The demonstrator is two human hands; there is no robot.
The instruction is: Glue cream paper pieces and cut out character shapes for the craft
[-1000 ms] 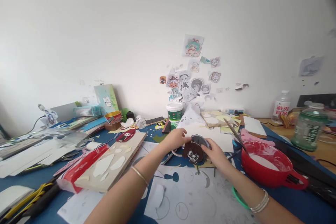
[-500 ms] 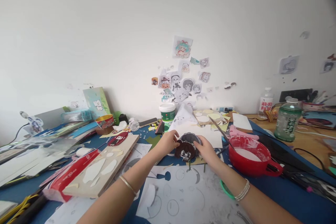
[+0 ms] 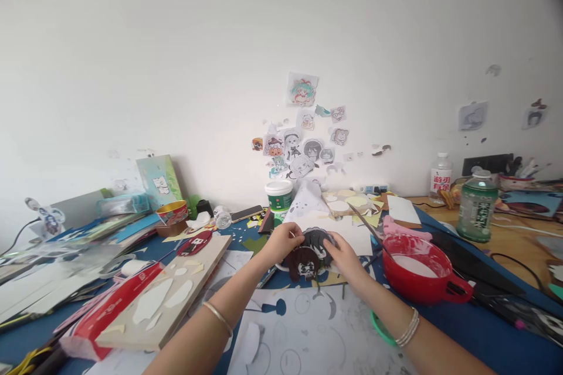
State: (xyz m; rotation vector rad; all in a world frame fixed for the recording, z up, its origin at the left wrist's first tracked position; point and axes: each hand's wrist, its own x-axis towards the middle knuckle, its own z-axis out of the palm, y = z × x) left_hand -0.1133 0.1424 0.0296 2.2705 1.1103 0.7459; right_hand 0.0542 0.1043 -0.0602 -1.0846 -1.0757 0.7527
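Observation:
Two paper character cut-outs are held up over the middle of the table. My left hand (image 3: 285, 242) pinches the brown-haired cut-out (image 3: 303, 263) at its upper left. My right hand (image 3: 345, 255) grips the right edge of the dark grey-haired cut-out (image 3: 317, 240), which sits behind and to the right of the brown one. The two pieces overlap. Below them lies a white sheet with pencil outlines (image 3: 303, 328), and a white sheet (image 3: 360, 234) is behind my right hand.
A red bowl (image 3: 416, 269) of white stuff with a long stick stands right. At left lies a board (image 3: 171, 299) with paper scraps beside a red packet (image 3: 114, 304). A white-green tub (image 3: 278, 195) and green bottle (image 3: 477, 208) stand farther back.
The brown-haired cut-out has shifted left and down with my left hand, uncovering more of the grey-haired one. The whole view has moved slightly.

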